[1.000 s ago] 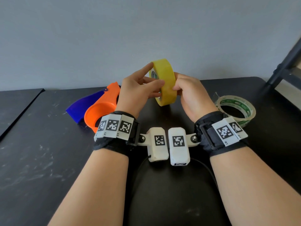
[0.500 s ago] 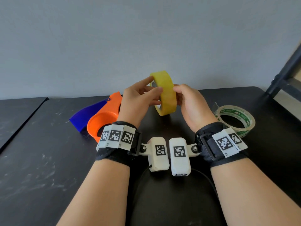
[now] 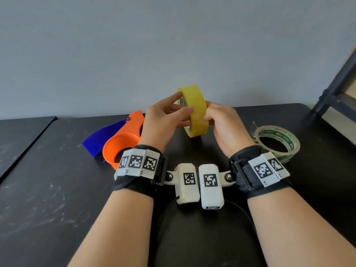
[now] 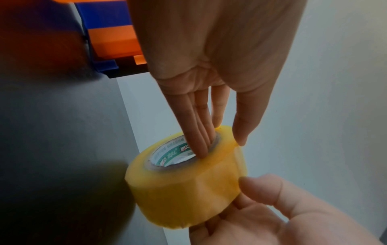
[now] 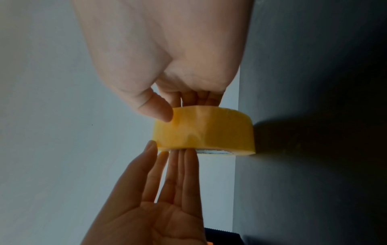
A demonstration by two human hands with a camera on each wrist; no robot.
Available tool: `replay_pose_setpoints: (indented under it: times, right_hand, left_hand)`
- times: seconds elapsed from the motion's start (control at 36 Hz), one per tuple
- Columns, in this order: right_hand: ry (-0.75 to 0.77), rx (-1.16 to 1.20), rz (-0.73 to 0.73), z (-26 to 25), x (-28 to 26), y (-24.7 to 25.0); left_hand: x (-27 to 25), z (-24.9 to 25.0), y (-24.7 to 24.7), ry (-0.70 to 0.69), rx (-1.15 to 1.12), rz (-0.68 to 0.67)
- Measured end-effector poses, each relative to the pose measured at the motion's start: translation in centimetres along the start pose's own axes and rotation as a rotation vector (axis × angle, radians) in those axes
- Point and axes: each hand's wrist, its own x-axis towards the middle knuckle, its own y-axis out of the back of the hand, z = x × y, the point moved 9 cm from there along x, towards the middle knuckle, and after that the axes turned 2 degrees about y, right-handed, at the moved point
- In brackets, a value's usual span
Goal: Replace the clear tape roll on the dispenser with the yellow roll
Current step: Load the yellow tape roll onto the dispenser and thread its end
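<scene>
Right, both my hands are up above the table (image 3: 48, 189) with the yellow roll (image 3: 195, 110) between them, held on edge in the air, clear of the surface. My left hand (image 3: 163, 124) has its fingers (image 4: 199, 129) straight and together, reaching into the roll's cardboard core, while the thumb lies along the outer yellow face; the wrist view shows green print on the inside of that core. My right hand (image 3: 225, 128) grips the roll from the other side: thumb tip pressed on the outer band, the other fingers curled behind the far rim, so the roll is pinched there. From my right wrist, the roll (image 5: 204, 131) sits side-on, my thumb on its near edge and my left fingertips (image 5: 184, 155) touching the opposite rim.

Down on the table, the dispenser (image 3: 123, 139) lies to my left, just beyond my left wrist: an orange round body with its hollow opening facing me and a blue part stretching away to the left. It carries no roll that I can see. Over on my right, the clear tape roll (image 3: 277, 143) lies flat on the table near my right wrist, green lettering around its core and a loose tab of tape sticking up at its far edge. A dark frame (image 3: 335, 89) stands at the table's far right corner.
</scene>
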Motion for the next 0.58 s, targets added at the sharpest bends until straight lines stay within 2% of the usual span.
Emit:
replay_pose_setpoints:
  times: [0.11,0.39,0.58]
  right_hand:
    - [-0.058,0.011,0.022,0.49,0.24,0.28]
    - [-0.058,0.096,0.067,0.66,0.22,0.63]
    - [-0.057,0.073,0.089,0.72,0.43,0.93]
  left_hand:
    - [-0.04,0.12,0.01,-0.003,0.001,0.0]
    - [-0.27,0.03,-0.38,0.013,0.007,-0.012]
    - [-0.47,0.1,-0.53,0.024,-0.006,-0.015]
